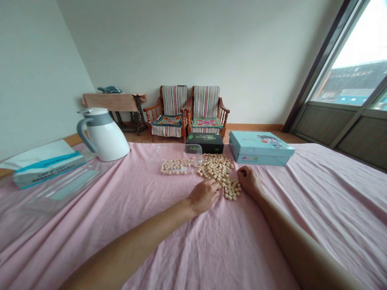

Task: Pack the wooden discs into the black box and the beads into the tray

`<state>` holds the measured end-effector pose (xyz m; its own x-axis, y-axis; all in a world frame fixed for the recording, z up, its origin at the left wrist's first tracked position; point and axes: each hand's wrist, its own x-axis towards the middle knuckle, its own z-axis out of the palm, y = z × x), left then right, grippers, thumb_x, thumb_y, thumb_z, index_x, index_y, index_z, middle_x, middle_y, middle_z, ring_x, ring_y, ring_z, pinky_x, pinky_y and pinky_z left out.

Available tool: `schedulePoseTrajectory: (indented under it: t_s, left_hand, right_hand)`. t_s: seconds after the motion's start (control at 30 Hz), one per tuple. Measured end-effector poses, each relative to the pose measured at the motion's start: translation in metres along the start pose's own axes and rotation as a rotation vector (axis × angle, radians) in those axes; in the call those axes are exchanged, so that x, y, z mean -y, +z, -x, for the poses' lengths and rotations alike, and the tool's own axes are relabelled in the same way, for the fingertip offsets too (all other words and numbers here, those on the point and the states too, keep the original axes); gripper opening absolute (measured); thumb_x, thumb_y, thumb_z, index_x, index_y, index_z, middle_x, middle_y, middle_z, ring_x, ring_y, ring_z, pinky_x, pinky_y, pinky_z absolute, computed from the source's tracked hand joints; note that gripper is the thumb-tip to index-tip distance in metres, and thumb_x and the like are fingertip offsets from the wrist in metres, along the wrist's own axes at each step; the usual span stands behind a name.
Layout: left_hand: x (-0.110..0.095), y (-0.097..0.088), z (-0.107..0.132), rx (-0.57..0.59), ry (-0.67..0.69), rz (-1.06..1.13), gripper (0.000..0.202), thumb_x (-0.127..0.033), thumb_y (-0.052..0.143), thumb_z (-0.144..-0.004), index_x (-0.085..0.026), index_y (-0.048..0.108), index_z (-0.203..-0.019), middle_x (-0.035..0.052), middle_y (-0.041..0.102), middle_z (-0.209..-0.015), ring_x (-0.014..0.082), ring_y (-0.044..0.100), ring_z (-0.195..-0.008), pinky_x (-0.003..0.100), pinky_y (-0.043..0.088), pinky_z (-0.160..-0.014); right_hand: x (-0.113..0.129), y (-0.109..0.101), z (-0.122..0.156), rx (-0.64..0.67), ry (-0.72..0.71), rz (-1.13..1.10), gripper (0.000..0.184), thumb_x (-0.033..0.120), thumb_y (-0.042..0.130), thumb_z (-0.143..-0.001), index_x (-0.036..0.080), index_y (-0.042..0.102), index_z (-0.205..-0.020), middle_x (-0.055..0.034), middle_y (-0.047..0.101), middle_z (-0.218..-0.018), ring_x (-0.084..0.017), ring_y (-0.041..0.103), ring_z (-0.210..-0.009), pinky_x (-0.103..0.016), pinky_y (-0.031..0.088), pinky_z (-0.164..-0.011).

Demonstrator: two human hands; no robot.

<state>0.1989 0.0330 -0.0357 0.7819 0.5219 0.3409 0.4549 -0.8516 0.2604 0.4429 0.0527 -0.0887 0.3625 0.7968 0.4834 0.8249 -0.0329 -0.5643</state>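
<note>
A heap of small, round, pale wooden-looking pieces [215,166] spreads over the pink cloth, with a smaller cluster [232,189] at its near end. My left hand [205,196] rests at the left edge of that cluster, fingers curled down against the pieces. On the other side, my right hand [249,178] is closed beside the heap, thumb and fingers drawn together. What either hand holds, if anything, is hidden. To the left of the heap lies a clear plastic box [196,149] with several of the same pieces [177,166] in it.
Behind the heap stand a black box [204,143] and a light-blue box [261,148]. At left are a white jug [107,137], a tissue pack [51,165] and a clear plastic lid [74,185]. Two wooden chairs [187,106] stand beyond the pink-covered surface [181,249].
</note>
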Motion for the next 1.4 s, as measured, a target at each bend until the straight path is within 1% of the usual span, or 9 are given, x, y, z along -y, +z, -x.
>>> schedulePoseTrajectory:
  t_s: [0.1, 0.33, 0.43, 0.5, 0.6, 0.67, 0.73, 0.93, 1.4]
  left_hand:
    - [0.001, -0.014, 0.000, -0.077, 0.022, -0.004, 0.007, -0.015, 0.053, -0.085, -0.017, 0.059, -0.086, 0.0029, 0.059, -0.089, 0.0159, 0.057, -0.087, 0.026, 0.046, -0.078]
    - [0.037, -0.087, -0.019, -0.571, -0.121, -0.145, 0.011, -0.018, 0.052, -0.087, -0.017, 0.061, -0.095, 0.0051, 0.062, -0.092, 0.0184, 0.057, -0.091, 0.032, 0.047, -0.083]
    - [0.045, -0.101, -0.021, -0.669, -0.115, -0.222, 0.019, -0.022, 0.056, -0.086, -0.017, 0.060, -0.105, 0.0068, 0.063, -0.103, 0.0210, 0.056, -0.100, 0.037, 0.045, -0.090]
    - [0.039, -0.096, -0.018, -0.618, -0.042, -0.236, 0.019, -0.024, 0.051, -0.090, -0.017, 0.060, -0.105, 0.0070, 0.062, -0.102, 0.0202, 0.056, -0.099, 0.036, 0.045, -0.090]
    - [0.024, -0.072, -0.013, -0.336, 0.065, -0.209, 0.019, -0.019, 0.042, -0.093, -0.017, 0.060, -0.096, 0.0060, 0.061, -0.093, 0.0177, 0.057, -0.092, 0.031, 0.046, -0.084]
    - [0.018, -0.051, -0.012, -0.133, 0.035, -0.190, 0.018, -0.014, 0.042, -0.090, -0.017, 0.060, -0.089, 0.0058, 0.060, -0.092, 0.0179, 0.057, -0.090, 0.030, 0.047, -0.082]
    - [0.016, -0.034, -0.013, -0.027, -0.052, -0.170, 0.018, -0.009, 0.043, -0.086, -0.016, 0.059, -0.084, 0.0062, 0.059, -0.091, 0.0185, 0.057, -0.089, 0.030, 0.047, -0.080]
    - [0.027, -0.008, -0.021, -0.017, -0.170, -0.134, 0.018, -0.007, 0.045, -0.081, -0.016, 0.057, -0.091, 0.0076, 0.056, -0.096, 0.0206, 0.056, -0.092, 0.032, 0.047, -0.081]
    - [0.030, -0.007, -0.015, -0.001, -0.185, -0.021, 0.011, -0.007, 0.052, -0.077, -0.015, 0.060, -0.078, 0.0052, 0.061, -0.086, 0.0188, 0.059, -0.086, 0.030, 0.047, -0.077]
  right_hand:
    - [0.000, 0.000, 0.000, 0.004, 0.008, -0.003, 0.018, 0.028, 0.044, -0.075, 0.019, 0.059, -0.074, -0.0057, 0.065, -0.075, -0.018, 0.059, -0.068, -0.028, 0.042, -0.063]
    - [-0.003, 0.001, -0.001, 0.015, 0.003, -0.030, 0.017, 0.027, 0.044, -0.074, 0.019, 0.058, -0.073, -0.0054, 0.064, -0.073, -0.018, 0.058, -0.067, -0.028, 0.043, -0.063]
    - [-0.005, 0.003, -0.002, 0.016, 0.007, -0.034, 0.015, 0.027, 0.044, -0.073, 0.020, 0.058, -0.073, -0.0053, 0.064, -0.073, -0.018, 0.057, -0.068, -0.028, 0.043, -0.062]
    - [-0.006, 0.004, -0.002, 0.014, 0.007, -0.031, 0.015, 0.027, 0.044, -0.073, 0.020, 0.057, -0.073, -0.0051, 0.063, -0.074, -0.018, 0.057, -0.068, -0.028, 0.043, -0.063]
    - [-0.006, 0.004, -0.002, 0.010, 0.006, -0.022, 0.016, 0.028, 0.044, -0.073, 0.020, 0.058, -0.073, -0.0052, 0.064, -0.074, -0.018, 0.058, -0.068, -0.028, 0.042, -0.063]
    - [-0.005, 0.003, -0.001, 0.008, -0.003, -0.018, 0.017, 0.028, 0.044, -0.073, 0.019, 0.059, -0.073, -0.0055, 0.064, -0.073, -0.018, 0.058, -0.068, -0.029, 0.042, -0.063]
    - [-0.004, 0.002, -0.001, 0.006, -0.010, -0.017, 0.017, 0.028, 0.044, -0.073, 0.019, 0.059, -0.073, -0.0055, 0.064, -0.073, -0.019, 0.058, -0.069, -0.029, 0.042, -0.063]
    - [-0.002, 0.001, -0.001, 0.011, 0.004, -0.022, 0.016, 0.027, 0.044, -0.074, 0.020, 0.058, -0.074, -0.0055, 0.064, -0.074, -0.019, 0.059, -0.069, -0.029, 0.042, -0.064]
    - [-0.002, 0.001, -0.001, 0.019, 0.020, 0.004, 0.017, 0.027, 0.044, -0.075, 0.020, 0.060, -0.075, -0.0050, 0.065, -0.076, -0.018, 0.059, -0.069, -0.028, 0.043, -0.065]
